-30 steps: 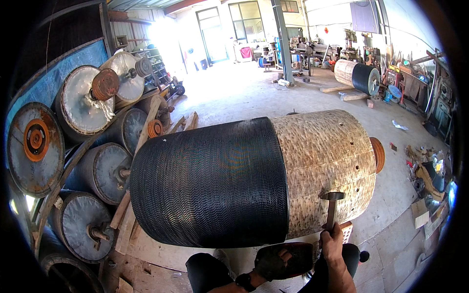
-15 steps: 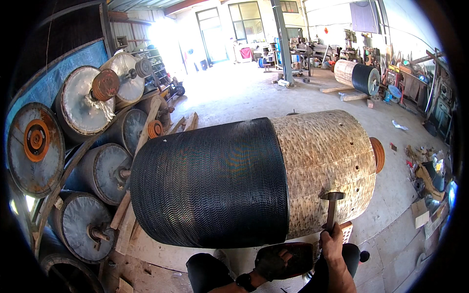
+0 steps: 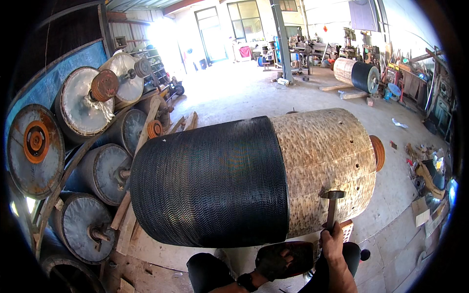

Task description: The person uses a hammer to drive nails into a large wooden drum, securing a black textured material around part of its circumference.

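Observation:
A large drum lies on its side in front of me, its left part wrapped in ridged black covering [image 3: 210, 183] and its right part bare, pitted wood [image 3: 322, 156]. My right hand [image 3: 333, 242] grips a hammer [image 3: 332, 210] by its handle, the head upward against the near side of the wood. Below the drum, between my knees, a dark shallow tray [image 3: 300, 259] sits. My left hand [image 3: 273, 264], in a dark glove with bare fingertips, reaches into it with curled fingers. What those fingers pinch is too dark to make out.
Several metal-ended rollers [image 3: 88, 227] are stacked on a wooden rack at the left. A rust-coloured pulley [image 3: 376, 153] sticks out of the drum's right end. Another half-wrapped drum [image 3: 359, 76] lies at the far right. Scraps and cardboard [image 3: 420, 212] litter the floor at right.
My left hand's fingers have shifted slightly within the tray. My right hand and the hammer stay almost where they were, and the drum has not moved.

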Available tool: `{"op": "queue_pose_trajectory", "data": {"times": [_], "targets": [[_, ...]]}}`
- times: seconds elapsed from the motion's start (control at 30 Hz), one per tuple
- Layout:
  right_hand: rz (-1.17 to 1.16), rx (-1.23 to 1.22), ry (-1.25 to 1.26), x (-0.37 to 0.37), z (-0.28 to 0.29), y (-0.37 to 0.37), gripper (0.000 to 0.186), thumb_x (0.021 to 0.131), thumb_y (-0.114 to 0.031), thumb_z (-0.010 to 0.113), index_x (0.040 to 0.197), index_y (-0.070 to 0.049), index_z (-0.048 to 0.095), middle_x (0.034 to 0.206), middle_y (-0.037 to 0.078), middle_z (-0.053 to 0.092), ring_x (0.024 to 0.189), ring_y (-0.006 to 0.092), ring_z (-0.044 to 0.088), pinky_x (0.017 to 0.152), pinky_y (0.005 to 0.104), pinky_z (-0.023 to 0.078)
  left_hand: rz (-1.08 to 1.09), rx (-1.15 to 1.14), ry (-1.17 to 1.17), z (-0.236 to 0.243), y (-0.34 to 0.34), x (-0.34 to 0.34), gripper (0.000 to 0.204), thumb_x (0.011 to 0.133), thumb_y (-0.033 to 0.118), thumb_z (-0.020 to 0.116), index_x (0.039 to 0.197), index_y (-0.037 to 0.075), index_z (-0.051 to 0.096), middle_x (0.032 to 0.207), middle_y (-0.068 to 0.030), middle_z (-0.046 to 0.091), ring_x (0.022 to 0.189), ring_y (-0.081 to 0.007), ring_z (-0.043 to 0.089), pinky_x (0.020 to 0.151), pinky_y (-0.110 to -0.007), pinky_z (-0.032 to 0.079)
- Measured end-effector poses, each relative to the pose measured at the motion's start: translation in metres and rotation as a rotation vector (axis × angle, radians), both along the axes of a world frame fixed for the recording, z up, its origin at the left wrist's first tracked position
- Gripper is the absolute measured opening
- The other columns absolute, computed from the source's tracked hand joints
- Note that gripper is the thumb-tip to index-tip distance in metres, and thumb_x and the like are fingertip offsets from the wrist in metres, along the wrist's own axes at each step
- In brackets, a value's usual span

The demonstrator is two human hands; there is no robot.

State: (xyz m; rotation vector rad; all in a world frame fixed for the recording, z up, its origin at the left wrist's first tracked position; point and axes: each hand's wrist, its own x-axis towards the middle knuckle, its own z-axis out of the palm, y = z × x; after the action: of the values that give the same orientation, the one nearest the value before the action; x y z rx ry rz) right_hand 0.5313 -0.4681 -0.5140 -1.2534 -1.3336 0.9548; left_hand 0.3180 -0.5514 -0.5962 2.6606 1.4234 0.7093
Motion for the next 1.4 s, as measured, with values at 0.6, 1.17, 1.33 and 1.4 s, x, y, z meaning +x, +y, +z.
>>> {"op": "queue_pose_trajectory", "data": {"times": [0.6,1.17,1.33,1.4], "targets": [[-0.059,0.014,-0.125,0.005,-0.004,-0.004,0.024,0.080,-0.005,0.057,0.102,0.005,0.059,0.094,0.015,0.060,0.089,0.0230,0.057,0.081,0.0353,0.048,0.169,0.128,-0.127,0.044,-0.017,0.020,0.018,0.085,0.017,0.061,0.096,0.002,0.057,0.094,-0.0157,0.061,0.091,-0.0364,0.061,0.077,-0.048,0.049],[-0.088,0.098,-0.196,0.000,0.001,0.004,0.015,0.082,-0.005,0.060,0.094,0.003,0.060,0.087,0.018,0.058,0.078,0.0291,0.057,0.073,0.0394,0.047,0.353,0.760,-0.280,0.159,0.107,-0.056,0.033,0.079,-0.004,0.067,0.110,0.009,0.065,0.102,-0.0119,0.060,0.089,-0.0312,0.059,0.078,-0.046,0.049],[-0.072,0.083,-0.107,-0.003,0.008,-0.002,0.014,0.085,-0.004,0.061,0.097,0.002,0.058,0.084,0.015,0.059,0.076,0.0221,0.057,0.069,0.0348,0.047,0.371,0.898,-0.069,0.176,0.137,-0.079,0.034,0.079,-0.003,0.071,0.109,0.011,0.066,0.107,-0.0101,0.062,0.093,-0.0306,0.062,0.080,-0.046,0.051],[-0.074,0.060,-0.034,-0.005,0.014,-0.007,0.013,0.087,-0.004,0.061,0.098,0.002,0.057,0.082,0.012,0.059,0.076,0.0174,0.057,0.067,0.0320,0.046,0.384,0.890,0.014,0.176,0.138,-0.079,0.038,0.076,-0.002,0.072,0.111,0.011,0.067,0.109,-0.0093,0.061,0.093,-0.0298,0.062,0.079,-0.046,0.051]]}}
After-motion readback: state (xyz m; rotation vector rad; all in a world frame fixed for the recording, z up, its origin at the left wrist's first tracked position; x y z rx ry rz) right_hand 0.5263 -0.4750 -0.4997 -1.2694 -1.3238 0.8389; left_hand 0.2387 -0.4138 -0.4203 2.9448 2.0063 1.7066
